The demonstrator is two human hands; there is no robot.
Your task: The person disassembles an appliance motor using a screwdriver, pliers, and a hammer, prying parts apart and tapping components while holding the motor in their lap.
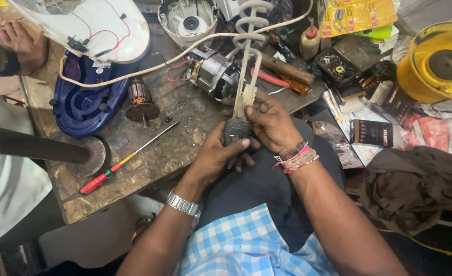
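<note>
A worn wooden workbench is being used, and a blue and white appliance shell is lying on it at about ten o'clock from the hands. An electric motor is sitting at twelve o'clock, just past the hands. A long immersion heater rod is being held over the lap; its grey coil is pointing away to twelve o'clock and its dark handle block is resting at the six o'clock end, so its long line is running from near to far. The handle block is being wrapped by the left hand, with the fingers curled tight around it from below. The pale neck just above the block is being pinched by the right hand, fingers closed on it. Both hands are touching the rod. A red-handled screwdriver is lying at eight o'clock, well apart. A small copper-wound rotor is standing at ten o'clock.
</note>
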